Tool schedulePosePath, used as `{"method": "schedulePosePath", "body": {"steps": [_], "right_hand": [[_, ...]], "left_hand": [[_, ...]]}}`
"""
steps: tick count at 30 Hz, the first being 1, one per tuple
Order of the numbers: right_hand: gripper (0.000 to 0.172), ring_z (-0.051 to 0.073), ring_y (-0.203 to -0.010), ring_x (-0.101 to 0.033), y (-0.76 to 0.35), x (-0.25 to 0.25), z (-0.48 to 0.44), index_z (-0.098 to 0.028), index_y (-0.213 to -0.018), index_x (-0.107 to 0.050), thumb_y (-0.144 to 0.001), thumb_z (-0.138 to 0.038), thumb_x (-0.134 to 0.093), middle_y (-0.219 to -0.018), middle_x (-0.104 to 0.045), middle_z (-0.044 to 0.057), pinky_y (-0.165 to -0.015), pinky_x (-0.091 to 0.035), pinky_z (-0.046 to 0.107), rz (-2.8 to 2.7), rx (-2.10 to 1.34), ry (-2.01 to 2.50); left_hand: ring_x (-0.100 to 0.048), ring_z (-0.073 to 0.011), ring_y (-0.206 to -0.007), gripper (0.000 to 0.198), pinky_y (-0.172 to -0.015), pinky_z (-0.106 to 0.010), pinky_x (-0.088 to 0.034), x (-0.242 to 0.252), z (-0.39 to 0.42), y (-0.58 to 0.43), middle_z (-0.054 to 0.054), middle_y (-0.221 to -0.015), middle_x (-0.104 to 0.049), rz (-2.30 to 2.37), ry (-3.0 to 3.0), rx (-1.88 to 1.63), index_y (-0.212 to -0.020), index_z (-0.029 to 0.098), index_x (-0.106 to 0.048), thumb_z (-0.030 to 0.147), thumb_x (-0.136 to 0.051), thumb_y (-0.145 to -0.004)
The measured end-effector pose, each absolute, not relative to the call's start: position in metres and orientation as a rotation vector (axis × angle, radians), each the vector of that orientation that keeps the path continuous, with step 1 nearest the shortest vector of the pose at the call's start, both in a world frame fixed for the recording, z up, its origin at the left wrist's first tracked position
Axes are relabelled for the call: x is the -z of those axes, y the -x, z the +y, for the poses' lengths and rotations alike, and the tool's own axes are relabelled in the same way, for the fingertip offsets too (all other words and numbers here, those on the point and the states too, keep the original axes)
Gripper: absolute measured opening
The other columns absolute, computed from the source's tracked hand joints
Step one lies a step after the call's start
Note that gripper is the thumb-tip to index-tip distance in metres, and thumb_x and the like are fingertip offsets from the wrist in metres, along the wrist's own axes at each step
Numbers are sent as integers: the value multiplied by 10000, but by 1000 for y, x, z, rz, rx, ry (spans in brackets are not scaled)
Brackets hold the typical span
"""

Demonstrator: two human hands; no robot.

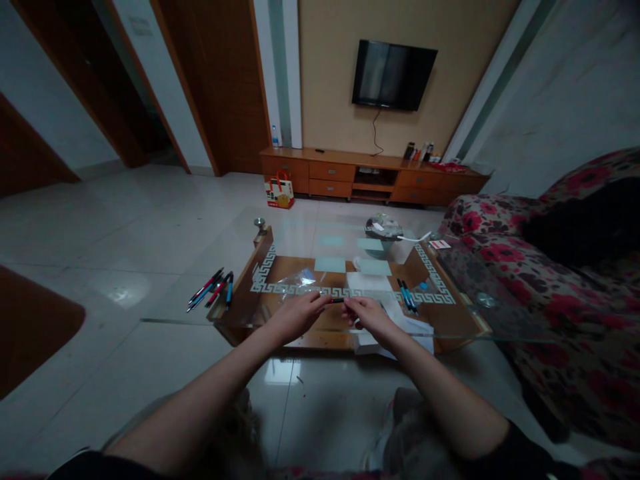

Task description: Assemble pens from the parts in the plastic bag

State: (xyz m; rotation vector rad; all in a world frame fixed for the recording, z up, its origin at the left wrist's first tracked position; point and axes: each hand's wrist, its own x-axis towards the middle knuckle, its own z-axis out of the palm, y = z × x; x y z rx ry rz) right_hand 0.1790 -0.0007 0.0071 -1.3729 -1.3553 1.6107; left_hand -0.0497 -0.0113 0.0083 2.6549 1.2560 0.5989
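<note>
A dark pen with a bit of red (337, 300) spans the gap between my two hands, over the near part of the glass table (300, 327). My left hand (301, 313) has its fingers closed at the pen's left end. The fingers of my right hand (367, 313) pinch its right end. To the left on the glass lies a group of red, blue and black pens (215, 290). A smaller set of blue and black pens (407, 297) rests to the right of my right hand. A clear plastic wrapper (300, 279) lies just beyond my left hand.
White paper (420, 327) shows near my right forearm. Farther back on the table are a bowl with a plastic bag (384, 228) and a red-and-white card (440, 245). A flowered sofa (500, 247) stands at right; a TV cabinet (330, 171) and gift bag (280, 192) are beyond.
</note>
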Motion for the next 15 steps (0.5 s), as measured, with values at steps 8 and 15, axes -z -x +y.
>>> {"method": "schedulePosePath", "body": {"steps": [8, 15], "right_hand": [[449, 84, -456, -483, -173, 5, 8, -160, -731, -599, -870, -584, -546, -617, -617, 12, -424, -263, 197, -1291, -1687, 1373], [449, 71, -447, -488, -169, 6, 3, -155, -745, -605, -880, -579, -545, -606, -609, 3, -425, -276, 178, -1300, -1692, 1388]], "left_hand": [[-627, -180, -810, 280, -635, -241, -460, -12, -9, 58, -59, -1011, -632, 1322, -2763, -499, -1236, 298, -559, 311, -477, -970], [-622, -163, -689, 276, -543, -229, -382, -9, -2, 57, -50, -917, -652, 1394, -2810, -399, -1190, 328, -605, 373, -417, -993]]}}
